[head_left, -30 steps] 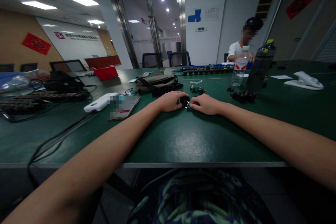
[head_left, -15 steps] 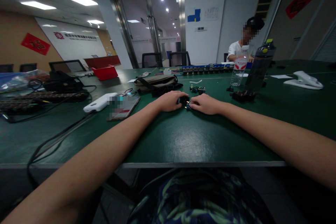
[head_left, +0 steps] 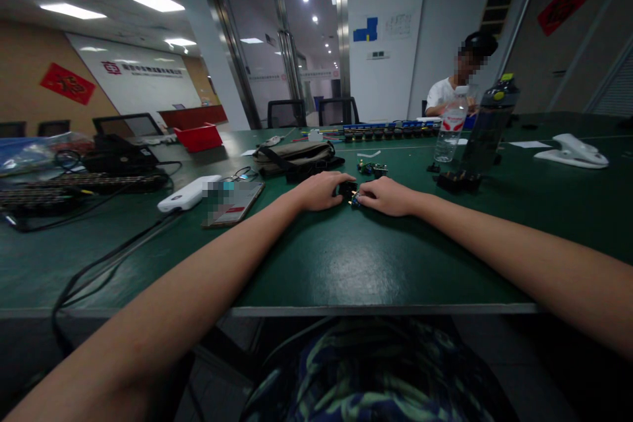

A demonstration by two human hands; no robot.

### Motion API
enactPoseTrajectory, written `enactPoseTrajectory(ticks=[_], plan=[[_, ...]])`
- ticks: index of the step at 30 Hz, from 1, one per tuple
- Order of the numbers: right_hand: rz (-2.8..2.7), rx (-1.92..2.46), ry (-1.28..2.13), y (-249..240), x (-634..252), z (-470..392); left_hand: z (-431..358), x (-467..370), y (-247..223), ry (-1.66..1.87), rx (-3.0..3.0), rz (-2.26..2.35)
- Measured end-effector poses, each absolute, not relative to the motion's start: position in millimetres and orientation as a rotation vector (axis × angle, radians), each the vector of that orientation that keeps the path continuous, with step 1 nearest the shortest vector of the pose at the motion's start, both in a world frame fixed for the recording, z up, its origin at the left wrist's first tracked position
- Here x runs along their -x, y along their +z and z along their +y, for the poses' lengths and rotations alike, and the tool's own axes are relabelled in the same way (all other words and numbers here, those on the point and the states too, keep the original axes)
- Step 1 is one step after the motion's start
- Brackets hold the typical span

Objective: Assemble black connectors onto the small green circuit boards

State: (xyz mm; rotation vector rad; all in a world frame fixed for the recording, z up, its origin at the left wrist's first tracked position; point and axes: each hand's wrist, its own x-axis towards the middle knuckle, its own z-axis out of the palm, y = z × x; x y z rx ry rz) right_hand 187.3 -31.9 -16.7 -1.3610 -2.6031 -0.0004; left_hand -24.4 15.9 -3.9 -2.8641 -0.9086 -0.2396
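Both hands meet over the green table, near its middle. My left hand is closed around a small black housing, whose far side is partly hidden by the fingers. Pinched in my right hand is a small circuit board with pale metal prongs pointing left, at the black housing. Whether the two parts touch or fit together I cannot tell. Just beyond my hands lie more small circuit boards.
A grey-brown bag, a phone and a white power bank lie left. On the right stand a clear bottle, a dark bottle and black housings. A person sits across the table.
My hands and the parts in them stay almost exactly where they were. Across the table, the other person's hand and arm have shifted slightly.
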Motion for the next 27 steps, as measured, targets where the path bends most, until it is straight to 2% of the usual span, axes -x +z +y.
enactPoseTrajectory(ticks=[27], plan=[[-2.577, 1.389, 0.009, -15.2, -186.2, -33.8, 13.6, 24.7, -1.6, -0.208, 2.858, -0.899]])
